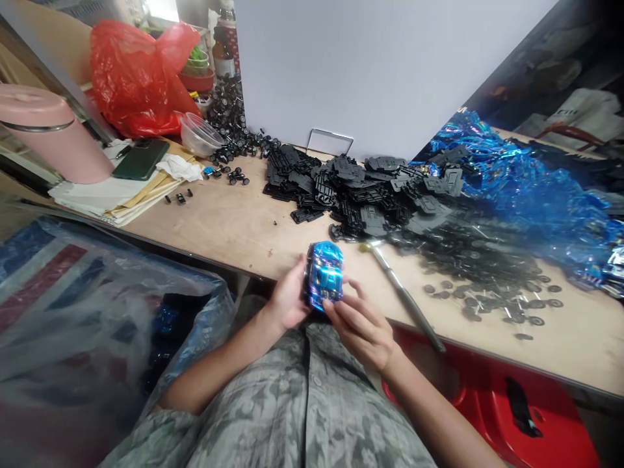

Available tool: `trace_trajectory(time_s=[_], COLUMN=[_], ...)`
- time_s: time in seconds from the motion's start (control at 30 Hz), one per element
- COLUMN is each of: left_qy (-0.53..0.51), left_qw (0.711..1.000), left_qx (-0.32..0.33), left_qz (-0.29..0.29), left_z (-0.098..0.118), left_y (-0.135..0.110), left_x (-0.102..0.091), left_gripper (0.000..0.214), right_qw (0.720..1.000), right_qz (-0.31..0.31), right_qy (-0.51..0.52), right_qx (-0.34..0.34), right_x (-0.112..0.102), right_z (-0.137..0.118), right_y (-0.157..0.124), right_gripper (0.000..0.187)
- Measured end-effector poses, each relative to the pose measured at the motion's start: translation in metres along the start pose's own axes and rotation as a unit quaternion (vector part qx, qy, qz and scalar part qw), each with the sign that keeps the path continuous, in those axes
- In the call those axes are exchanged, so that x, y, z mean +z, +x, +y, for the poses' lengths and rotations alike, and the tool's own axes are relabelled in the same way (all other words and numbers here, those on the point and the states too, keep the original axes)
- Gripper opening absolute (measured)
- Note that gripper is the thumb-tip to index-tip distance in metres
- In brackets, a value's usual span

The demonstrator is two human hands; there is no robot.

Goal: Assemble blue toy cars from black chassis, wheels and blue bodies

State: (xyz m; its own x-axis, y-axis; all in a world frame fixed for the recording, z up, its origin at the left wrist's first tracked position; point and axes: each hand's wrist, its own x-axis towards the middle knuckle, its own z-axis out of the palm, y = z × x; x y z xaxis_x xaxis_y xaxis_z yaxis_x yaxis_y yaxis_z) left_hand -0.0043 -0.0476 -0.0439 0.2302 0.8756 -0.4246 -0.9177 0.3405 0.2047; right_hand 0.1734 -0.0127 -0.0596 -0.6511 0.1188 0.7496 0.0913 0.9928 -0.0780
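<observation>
A shiny blue toy car [325, 275] is held between my two hands, just above my lap at the table's front edge. My left hand [288, 294] grips its left side, where a dark edge shows. At the lower right end of the car, my right hand [361, 320] presses its fingers on the body. Beyond the car lies a heap of black plastic chassis plates [361, 188]. A hammer [404, 292] with a metal handle rests to the right, its handle end sticking out past the table edge.
Loose wheels on axles [507, 292] spread over the right of the table [219, 221]. Behind them are blue shiny car shells [531, 175]. At left stand a pink tumbler [58, 136], a phone [141, 159] and a red bag [136, 78]. A plastic-lined container [97, 338] sits lower left, a red stool [531, 422] lower right.
</observation>
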Motion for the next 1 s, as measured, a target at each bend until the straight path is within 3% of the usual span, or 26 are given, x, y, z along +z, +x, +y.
trace_trajectory(time_s=[0.23,0.5,0.67,0.77,0.83,0.93,1.0], left_qy=[-0.004,0.013,0.099,0.161,0.198,0.310,0.436], left_qw=[1.000,0.999,0.990,0.979,0.973,0.943,0.889], left_qx=[0.004,0.035,0.098,0.127,0.121,0.121,0.135], left_qz=[0.003,-0.002,-0.015,-0.008,-0.009,-0.019,-0.029], left_z=[-0.001,-0.004,-0.009,-0.009,-0.006,0.006,0.018], left_y=[0.000,0.005,0.000,-0.005,-0.007,-0.009,-0.009], left_x=[0.002,-0.004,-0.003,-0.002,-0.002,-0.003,-0.002], left_gripper=[0.074,0.068,0.045,0.048,0.048,0.049,0.048], right_qw=[1.000,0.999,0.998,0.997,0.994,0.986,0.975], right_qz=[-0.022,-0.037,-0.045,-0.042,-0.030,-0.001,-0.027], right_qy=[-0.012,0.034,0.043,0.064,0.093,0.068,0.080], right_qx=[-0.009,0.020,0.022,0.018,0.055,0.153,0.203], right_x=[-0.002,0.000,0.001,-0.001,-0.007,-0.019,-0.025], right_z=[0.000,-0.001,-0.006,-0.006,0.001,0.023,0.043], right_y=[0.002,0.004,0.008,0.011,0.015,0.025,0.032], right_gripper=[0.037,0.044,0.046,0.046,0.045,0.052,0.070])
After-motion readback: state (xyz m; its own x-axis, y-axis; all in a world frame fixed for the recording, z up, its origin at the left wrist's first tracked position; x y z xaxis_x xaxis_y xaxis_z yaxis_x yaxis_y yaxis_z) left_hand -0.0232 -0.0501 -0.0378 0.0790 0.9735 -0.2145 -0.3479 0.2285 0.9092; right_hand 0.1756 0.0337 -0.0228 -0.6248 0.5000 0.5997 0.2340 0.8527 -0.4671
